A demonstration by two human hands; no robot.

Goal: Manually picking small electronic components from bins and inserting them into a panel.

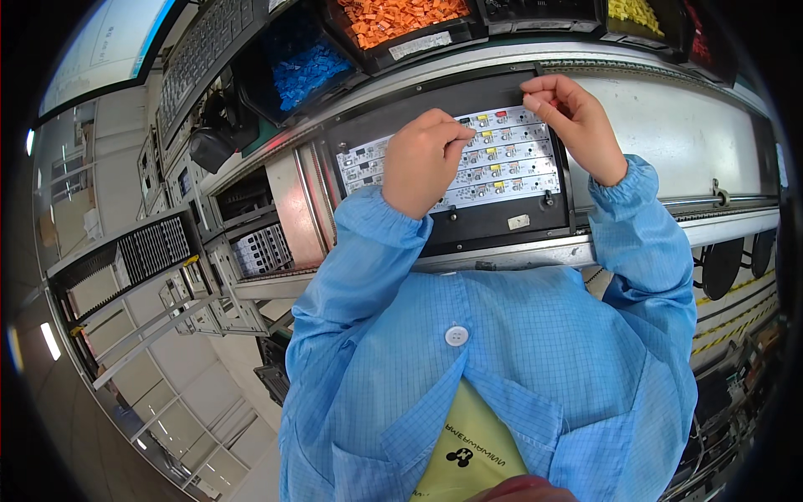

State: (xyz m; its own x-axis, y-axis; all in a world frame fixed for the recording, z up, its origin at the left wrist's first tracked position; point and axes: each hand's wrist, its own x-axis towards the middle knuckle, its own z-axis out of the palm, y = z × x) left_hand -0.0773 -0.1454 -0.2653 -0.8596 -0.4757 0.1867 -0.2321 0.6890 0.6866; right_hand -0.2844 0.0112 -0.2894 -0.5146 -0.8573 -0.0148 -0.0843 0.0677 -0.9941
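A white circuit board panel (520, 156), split into several long strips, lies in a black carrier tray (493, 233). Small yellow parts stand in a column across the strips, and a red part (502, 115) sits on the farthest strip. Over the panel's middle is my left hand (425, 159), thumb and index finger pinched at the far strips beside the yellow parts. My right hand (579, 125) hovers at the panel's far right corner, its thumb and index finger curled together. Whatever either pinch holds is too small or hidden to make out.
Along the far side stand black bins of small orange (401, 18), blue (308, 74), yellow (634, 13) and red parts. A keyboard (205, 63) and a monitor (104, 50) are at far left. Metal conveyor rails (669, 71) run past the tray; a rack (150, 251) stands left.
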